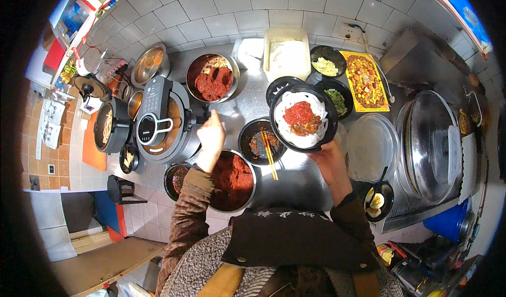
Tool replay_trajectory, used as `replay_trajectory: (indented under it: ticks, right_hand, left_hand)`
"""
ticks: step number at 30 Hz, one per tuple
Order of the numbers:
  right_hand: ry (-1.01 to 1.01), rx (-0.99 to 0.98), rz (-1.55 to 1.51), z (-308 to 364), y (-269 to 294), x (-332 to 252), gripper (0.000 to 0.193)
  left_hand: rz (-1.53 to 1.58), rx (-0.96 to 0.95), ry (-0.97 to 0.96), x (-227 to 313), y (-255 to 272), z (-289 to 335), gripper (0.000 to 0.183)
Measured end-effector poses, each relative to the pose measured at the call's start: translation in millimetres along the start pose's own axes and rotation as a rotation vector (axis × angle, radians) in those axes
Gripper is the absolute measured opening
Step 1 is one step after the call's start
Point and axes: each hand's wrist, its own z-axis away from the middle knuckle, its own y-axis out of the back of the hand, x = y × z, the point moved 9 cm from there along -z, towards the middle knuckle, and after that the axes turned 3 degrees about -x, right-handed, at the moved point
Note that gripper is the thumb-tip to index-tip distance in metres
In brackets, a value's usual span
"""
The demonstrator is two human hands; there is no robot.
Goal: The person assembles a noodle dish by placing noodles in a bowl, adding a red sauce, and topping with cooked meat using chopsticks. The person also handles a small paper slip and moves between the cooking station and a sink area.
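Observation:
My right hand (330,164) grips the near rim of a black bowl (332,131), lifted above the steel counter. Thick white noodles (289,135) fill it, topped with red chili paste (299,111) and a brown sauce. My left hand (211,137) is up over the counter with a finger stretched forward and nothing visible in it. That hand is between a dark electric cooker (184,139) and a black bowl of meaty sauce (256,148), where wooden chopsticks (269,152) rest. Below my left hand stands a steel pot of red paste (234,183).
Behind are a steel bowl of red paste (212,83), a pale tub of white powder (287,54) and bowls of chopped greens (336,101). A yellow food picture (365,80), clear round lid (371,146), large lidded pot (433,144) and halved eggs (376,201) are at right.

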Motion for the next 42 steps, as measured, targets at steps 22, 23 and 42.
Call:
replay_trajectory:
  ticks: [22,23,42]
  right_hand:
    - [0.048,-0.073,-0.043,-0.8,-10.0,-6.3,0.045]
    - [0.074,-0.143,-0.064,0.2,-15.5,-8.5,0.045]
    - [0.012,-0.074,0.012,-8.2,0.4,-2.2,0.054]
  left_hand:
    - [0.126,-0.041,0.063,1.2,-49.1,5.4,0.031]
    - [0.165,-0.033,0.086,-0.6,-47.4,4.8,0.030]
    - [0.193,-0.169,0.102,-28.4,-31.1,-24.8,0.016]
